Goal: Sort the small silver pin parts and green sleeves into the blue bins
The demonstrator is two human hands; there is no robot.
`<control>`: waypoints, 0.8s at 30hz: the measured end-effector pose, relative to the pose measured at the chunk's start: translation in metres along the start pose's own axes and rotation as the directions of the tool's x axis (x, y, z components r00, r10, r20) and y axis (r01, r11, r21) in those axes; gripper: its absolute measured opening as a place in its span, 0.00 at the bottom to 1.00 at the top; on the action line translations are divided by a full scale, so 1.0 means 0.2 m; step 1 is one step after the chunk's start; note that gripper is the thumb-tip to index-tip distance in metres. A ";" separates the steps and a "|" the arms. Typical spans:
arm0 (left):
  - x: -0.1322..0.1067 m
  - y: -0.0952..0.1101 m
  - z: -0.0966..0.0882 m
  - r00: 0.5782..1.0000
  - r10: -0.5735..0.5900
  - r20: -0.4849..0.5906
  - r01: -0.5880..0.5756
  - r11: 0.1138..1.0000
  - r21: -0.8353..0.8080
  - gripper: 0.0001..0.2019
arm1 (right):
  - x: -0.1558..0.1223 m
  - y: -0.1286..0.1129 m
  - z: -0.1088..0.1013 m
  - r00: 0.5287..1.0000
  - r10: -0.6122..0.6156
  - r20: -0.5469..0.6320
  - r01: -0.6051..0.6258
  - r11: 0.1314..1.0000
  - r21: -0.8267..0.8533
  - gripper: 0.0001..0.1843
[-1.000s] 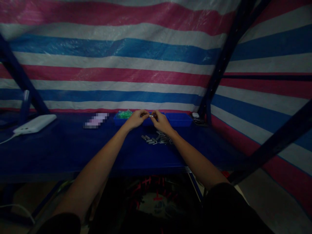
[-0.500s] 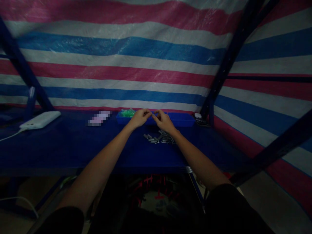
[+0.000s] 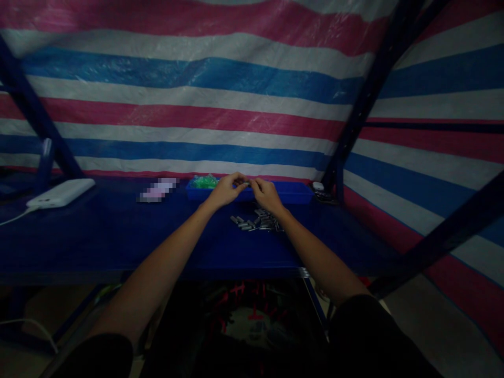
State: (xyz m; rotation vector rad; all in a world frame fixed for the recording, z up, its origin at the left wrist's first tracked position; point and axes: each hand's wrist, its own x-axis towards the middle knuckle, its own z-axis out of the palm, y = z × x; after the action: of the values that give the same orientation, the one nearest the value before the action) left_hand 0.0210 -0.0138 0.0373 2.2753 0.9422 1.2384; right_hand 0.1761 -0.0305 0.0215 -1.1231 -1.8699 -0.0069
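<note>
On the desk (image 3: 157, 247), before the blue tray (image 3: 291, 195), lie small metallic cylinders (image 3: 247, 227), loose, probably light, stiff and slick, best pinched mid-length; left hand (image 3: 227, 190) and right hand (image 3: 266, 193) beyond, fingertips nearly meeting, grip on any piece indiscernible.

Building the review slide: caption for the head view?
Left hand and right hand close together over a blue table, beyond a pile of small metallic cylinders.

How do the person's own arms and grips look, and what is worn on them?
The left forearm and right forearm are bare below short black fabric sleeves. The left grip and right grip are ungloved human hands; no watch shows.
</note>
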 end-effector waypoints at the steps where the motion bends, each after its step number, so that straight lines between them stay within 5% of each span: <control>1: 0.00 0.00 0.00 1.000 -0.010 -0.012 0.010 1.000 0.006 0.09 | 0.00 0.00 0.00 1.000 0.002 0.002 -0.003 1.000 0.017 0.17; 6: 0.00 0.01 -0.01 0.994 -0.062 -0.088 0.067 0.996 0.054 0.12 | -0.01 0.00 0.00 0.999 -0.033 0.006 0.032 0.994 0.107 0.13; 14: -0.01 0.03 -0.01 0.994 -0.105 -0.045 0.112 0.973 0.202 0.17 | 0.01 0.03 -0.01 0.999 -0.040 0.009 0.040 0.999 0.024 0.11; 18: -0.02 0.03 -0.02 0.984 -0.103 0.142 0.067 0.969 0.239 0.14 | 0.03 0.11 -0.04 0.997 0.017 -0.081 -0.027 0.993 -0.119 0.13; 20: -0.03 0.03 -0.02 0.924 -0.117 0.365 0.028 0.970 0.240 0.16 | 0.04 0.16 -0.06 0.990 0.025 -0.137 -0.055 0.974 -0.218 0.12; 22: -0.05 0.02 0.00 0.819 -0.131 0.559 -0.009 0.970 0.242 0.19 | 0.05 0.21 -0.08 0.986 0.033 -0.163 -0.083 0.948 -0.308 0.11; 24: -0.06 0.01 0.03 0.745 -0.161 0.647 -0.031 0.961 0.274 0.19 | 0.05 0.26 -0.08 0.988 0.066 -0.142 -0.116 0.919 -0.378 0.10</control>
State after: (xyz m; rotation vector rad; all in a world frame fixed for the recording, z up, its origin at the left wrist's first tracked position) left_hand 0.0212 -0.0230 0.0284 2.5670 0.9217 0.1893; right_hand 0.2220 -0.0008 0.0158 -1.4403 -1.7425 -0.4016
